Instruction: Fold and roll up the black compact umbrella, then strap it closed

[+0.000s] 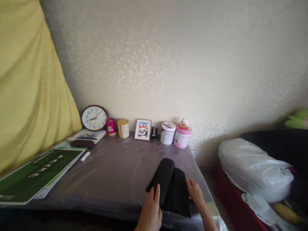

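A black cloth (176,192), partly folded over, lies near the front right of the table. Its left part forms a rounded, raised fold, while the right part is flatter and reaches the table's front edge. My left hand (152,205) is closed on the lower left of the fold, with thumb and fingers pressed against it. At the cloth's right edge, my right hand (194,192) pinches the border; some of its fingertips are hidden behind the fabric. What kind of cloth item it is, I cannot tell.
Along the wall stand a clock (95,118), a pink can (111,126), a yellow can (123,128), a framed panda picture (142,129), a white tub (167,133) and a pink tub (182,136). Green boards (45,173) lie left; a white bag (255,170) sits right, beyond the table (113,173).
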The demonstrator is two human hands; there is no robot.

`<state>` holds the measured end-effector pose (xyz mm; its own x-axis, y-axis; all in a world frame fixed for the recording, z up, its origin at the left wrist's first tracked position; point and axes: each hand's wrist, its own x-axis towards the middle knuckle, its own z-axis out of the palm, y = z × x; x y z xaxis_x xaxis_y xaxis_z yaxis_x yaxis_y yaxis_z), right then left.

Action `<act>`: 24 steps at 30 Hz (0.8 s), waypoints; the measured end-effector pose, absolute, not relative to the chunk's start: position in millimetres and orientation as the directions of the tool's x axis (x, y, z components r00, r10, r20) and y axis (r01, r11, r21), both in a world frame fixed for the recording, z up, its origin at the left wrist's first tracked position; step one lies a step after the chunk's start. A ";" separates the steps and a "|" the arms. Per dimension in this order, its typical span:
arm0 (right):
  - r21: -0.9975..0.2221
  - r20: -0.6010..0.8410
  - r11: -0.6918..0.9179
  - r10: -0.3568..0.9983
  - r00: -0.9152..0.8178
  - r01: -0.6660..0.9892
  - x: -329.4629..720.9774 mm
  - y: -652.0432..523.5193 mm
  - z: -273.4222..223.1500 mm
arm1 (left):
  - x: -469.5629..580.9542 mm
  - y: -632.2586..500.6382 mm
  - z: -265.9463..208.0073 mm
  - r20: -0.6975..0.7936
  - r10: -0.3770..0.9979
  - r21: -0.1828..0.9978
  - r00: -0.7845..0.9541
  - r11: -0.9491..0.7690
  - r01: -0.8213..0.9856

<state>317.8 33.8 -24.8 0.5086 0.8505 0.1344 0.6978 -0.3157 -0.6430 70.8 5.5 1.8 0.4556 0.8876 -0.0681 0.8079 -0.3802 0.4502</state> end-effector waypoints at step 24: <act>-0.842 0.205 -0.129 0.822 0.531 0.525 285.5 54.4 18.4 | 76.7 5.2 -12.2 -0.028 0.906 0.507 0.422 -0.351 0.787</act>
